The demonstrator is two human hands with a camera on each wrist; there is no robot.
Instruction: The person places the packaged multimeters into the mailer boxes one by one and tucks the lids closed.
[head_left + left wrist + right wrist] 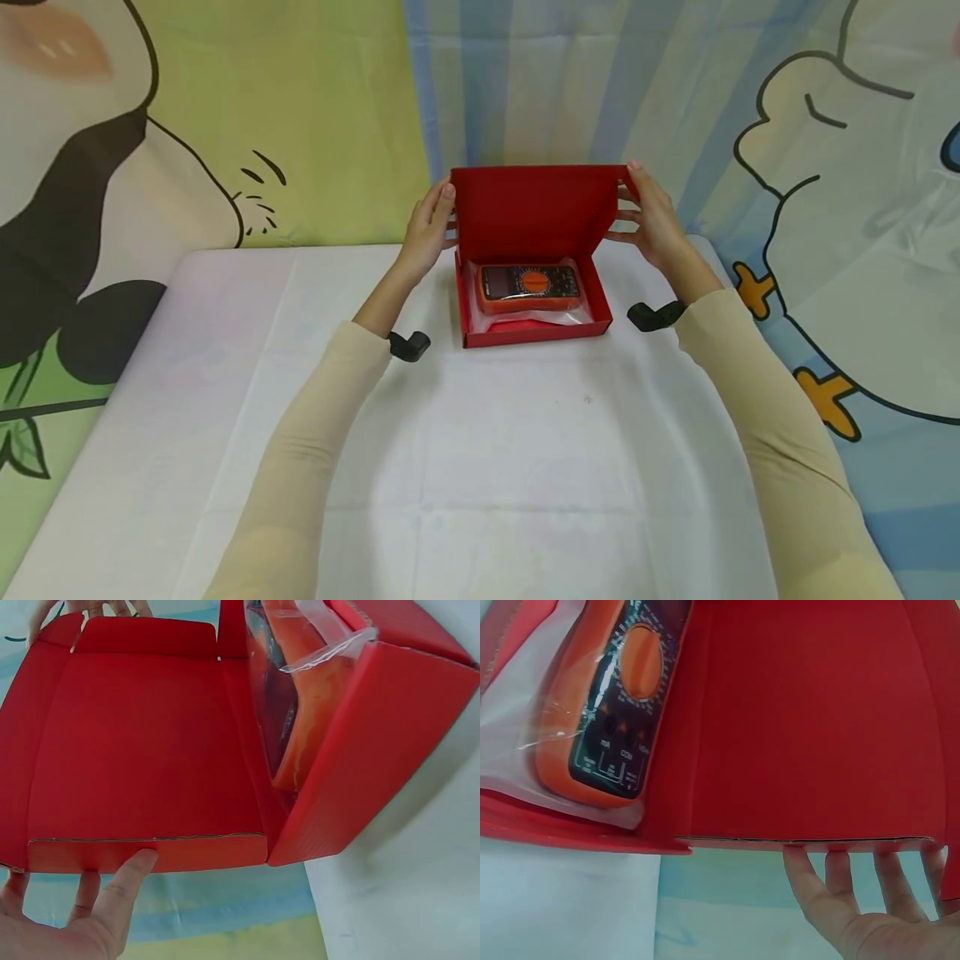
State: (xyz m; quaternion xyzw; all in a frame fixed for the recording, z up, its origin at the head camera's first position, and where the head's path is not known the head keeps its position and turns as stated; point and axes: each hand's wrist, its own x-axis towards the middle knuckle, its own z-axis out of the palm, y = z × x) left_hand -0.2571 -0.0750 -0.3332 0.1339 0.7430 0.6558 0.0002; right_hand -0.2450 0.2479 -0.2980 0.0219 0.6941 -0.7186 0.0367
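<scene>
A red cardboard box [536, 337] stands on the white table with its lid [536, 208] raised. Inside lies an orange-and-black multimeter [528, 287] in a clear plastic bag [525, 742]; its orange dial [641, 661] shows in the right wrist view. My left hand [429, 225] holds the lid's left edge, and in the left wrist view a finger of the left hand [82, 922] presses the side flap [195, 853]. At the lid's right edge, my right hand [652, 217] grips near the upper corner. Fingertips [799, 862] of that hand touch the flap from outside.
A white cloth covers the table [487, 467]. Behind it hangs a printed curtain [555, 83] with cartoon figures on both sides. Black wrist mounts [656, 317] stick out from both sleeves.
</scene>
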